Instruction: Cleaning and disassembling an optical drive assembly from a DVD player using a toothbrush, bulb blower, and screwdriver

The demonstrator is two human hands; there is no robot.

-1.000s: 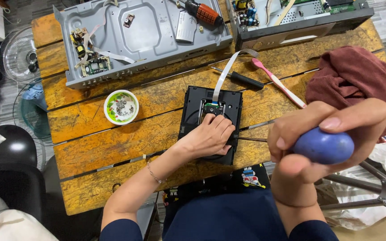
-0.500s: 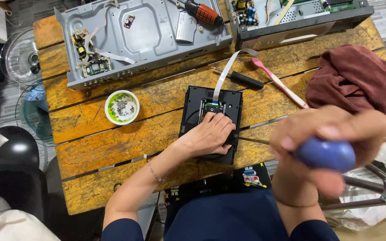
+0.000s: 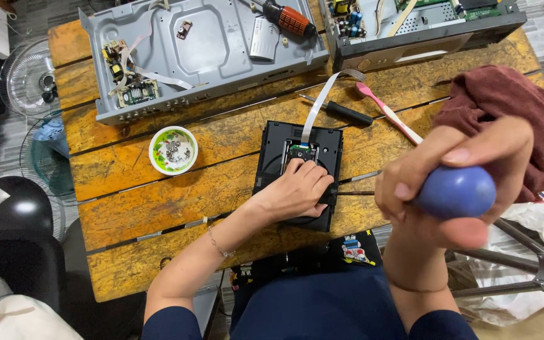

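Nearest to the camera, the right hand (image 3: pixel 448 182) is raised above the lap and its fingers are closed around a round blue handle (image 3: pixel 458 192); the rest of this tool is hidden behind the hand, so its kind cannot be told. A little farther, the left hand (image 3: pixel 297 192) lies palm down, with fingers loosely bent, on a black drive unit (image 3: pixel 272 154) at the near middle of the table, gripping nothing. A flat white ribbon cable (image 3: pixel 318 106) goes from this unit toward the far side.

The wooden table (image 3: pixel 127 208) is made of worn orange planks with gaps between them. On the left stands a small green and white bowl (image 3: pixel 172 150) with little screws inside. Right of the unit lie a black screwdriver (image 3: pixel 341 111) and a pink tool (image 3: pixel 388 113), and a dark red cloth (image 3: pixel 505 107) is at the right edge. At the far side are two opened grey metal cases (image 3: pixel 221 56) with circuit boards, and an orange-handled screwdriver (image 3: pixel 291 19) rests on the left one.

Beyond the table on the left, a fan (image 3: pixel 29 75) stands on the floor
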